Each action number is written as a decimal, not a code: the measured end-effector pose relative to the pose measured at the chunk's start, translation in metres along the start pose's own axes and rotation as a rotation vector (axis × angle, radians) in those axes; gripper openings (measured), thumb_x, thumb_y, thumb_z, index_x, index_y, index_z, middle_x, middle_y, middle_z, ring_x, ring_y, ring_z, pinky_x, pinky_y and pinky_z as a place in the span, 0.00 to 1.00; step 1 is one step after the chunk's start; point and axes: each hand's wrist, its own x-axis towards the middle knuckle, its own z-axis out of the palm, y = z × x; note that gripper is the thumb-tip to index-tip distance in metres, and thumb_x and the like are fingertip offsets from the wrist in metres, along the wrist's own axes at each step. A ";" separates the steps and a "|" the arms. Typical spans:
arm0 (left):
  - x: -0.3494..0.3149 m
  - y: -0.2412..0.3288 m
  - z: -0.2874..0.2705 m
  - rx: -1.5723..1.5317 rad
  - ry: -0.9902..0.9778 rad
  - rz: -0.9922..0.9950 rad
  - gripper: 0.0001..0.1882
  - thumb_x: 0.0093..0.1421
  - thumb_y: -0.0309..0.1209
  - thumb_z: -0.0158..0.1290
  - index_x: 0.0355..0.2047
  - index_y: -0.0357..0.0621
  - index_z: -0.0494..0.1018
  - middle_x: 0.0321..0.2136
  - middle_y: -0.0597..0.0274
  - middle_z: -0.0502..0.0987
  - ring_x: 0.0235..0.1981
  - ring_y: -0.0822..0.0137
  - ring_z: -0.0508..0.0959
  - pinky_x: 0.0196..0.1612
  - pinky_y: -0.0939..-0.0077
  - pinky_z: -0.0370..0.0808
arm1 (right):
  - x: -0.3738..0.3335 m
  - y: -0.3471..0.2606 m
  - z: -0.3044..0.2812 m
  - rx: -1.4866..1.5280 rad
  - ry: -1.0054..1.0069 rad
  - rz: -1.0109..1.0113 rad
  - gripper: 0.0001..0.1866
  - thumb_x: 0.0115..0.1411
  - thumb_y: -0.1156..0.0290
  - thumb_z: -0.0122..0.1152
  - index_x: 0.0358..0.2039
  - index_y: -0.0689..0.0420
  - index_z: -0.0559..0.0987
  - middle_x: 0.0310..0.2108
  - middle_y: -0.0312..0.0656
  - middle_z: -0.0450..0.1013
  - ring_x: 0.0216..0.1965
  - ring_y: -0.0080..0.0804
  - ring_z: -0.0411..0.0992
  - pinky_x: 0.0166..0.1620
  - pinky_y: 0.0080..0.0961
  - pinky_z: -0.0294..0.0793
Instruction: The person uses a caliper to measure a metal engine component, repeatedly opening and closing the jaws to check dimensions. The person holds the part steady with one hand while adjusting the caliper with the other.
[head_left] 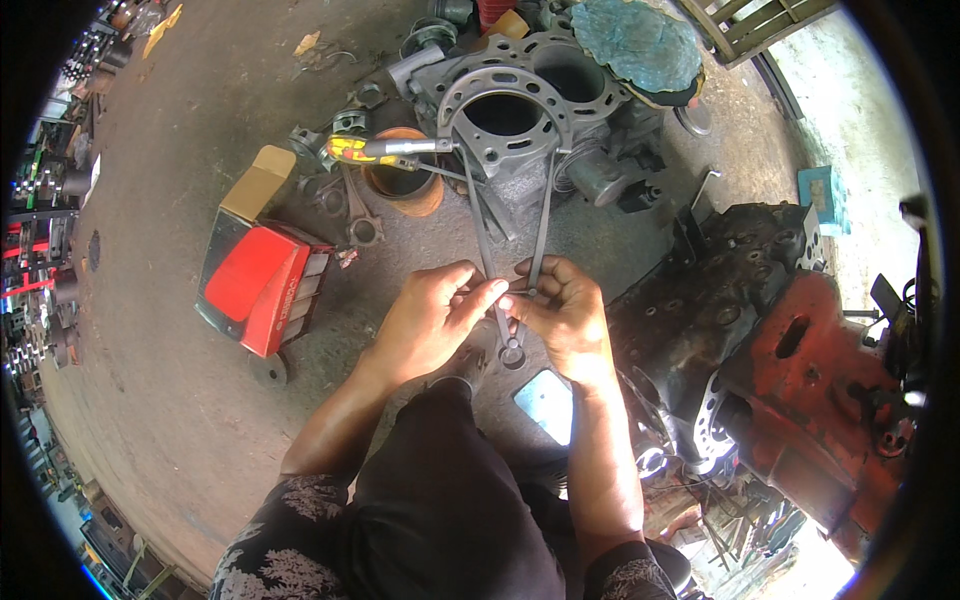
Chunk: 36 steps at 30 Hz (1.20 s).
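Note:
A long two-legged metal caliper point(481, 215) spans between my hands, its round pivot near my knee. My left hand point(428, 312) is closed, thumb and fingers pinching the caliper around its left leg. My right hand point(568, 318) pinches it from the other side, around a small rod crossing between the legs. The far ends of the legs reach the near side of a grey engine block point(520, 165) with large round cylinder bores. Whether the tips touch the block I cannot tell. Beside the left leg lies a yellow-handled tool point(358, 151), resting over a rusty orange cylinder sleeve point(418, 196).
To the left stands an open red box point(262, 285), with a connecting rod point(364, 225) beyond it. A blue-green crumpled sheet point(638, 45) covers part of the block. At right sit a dark engine casting point(690, 290) and a red metal housing point(800, 385). A pale flat rectangle point(546, 405) lies near my right forearm.

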 end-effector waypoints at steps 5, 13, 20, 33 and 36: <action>0.000 0.002 -0.002 -0.027 -0.006 0.013 0.17 0.67 0.34 0.59 0.27 0.33 0.72 0.22 0.47 0.79 0.20 0.67 0.79 0.24 0.70 0.73 | -0.001 -0.001 0.001 -0.009 0.007 -0.005 0.20 0.58 0.82 0.70 0.49 0.70 0.73 0.37 0.48 0.80 0.36 0.27 0.79 0.38 0.22 0.81; -0.001 0.002 -0.003 0.017 -0.017 0.016 0.16 0.70 0.36 0.57 0.30 0.35 0.76 0.21 0.61 0.79 0.21 0.77 0.76 0.26 0.77 0.73 | -0.004 -0.005 0.004 -0.020 0.019 -0.026 0.19 0.59 0.83 0.69 0.49 0.70 0.73 0.38 0.49 0.80 0.36 0.28 0.80 0.39 0.22 0.81; -0.001 0.006 -0.003 0.004 -0.005 0.018 0.16 0.68 0.35 0.58 0.28 0.34 0.74 0.21 0.51 0.79 0.19 0.70 0.77 0.24 0.73 0.72 | -0.003 -0.005 0.004 -0.015 0.014 -0.008 0.20 0.59 0.82 0.69 0.49 0.70 0.73 0.38 0.49 0.80 0.36 0.27 0.80 0.38 0.22 0.81; -0.002 0.002 -0.001 -0.039 0.008 0.013 0.16 0.67 0.34 0.59 0.27 0.33 0.73 0.20 0.47 0.77 0.18 0.68 0.76 0.23 0.69 0.71 | -0.003 -0.003 0.003 -0.028 0.011 -0.003 0.19 0.59 0.82 0.69 0.49 0.70 0.73 0.39 0.49 0.80 0.36 0.28 0.80 0.39 0.22 0.82; -0.001 0.001 -0.001 -0.039 0.017 0.033 0.17 0.67 0.34 0.59 0.27 0.33 0.72 0.20 0.46 0.77 0.18 0.67 0.76 0.24 0.69 0.71 | -0.002 -0.002 0.003 -0.017 0.008 0.003 0.19 0.59 0.82 0.69 0.49 0.70 0.73 0.38 0.49 0.80 0.37 0.28 0.80 0.40 0.23 0.82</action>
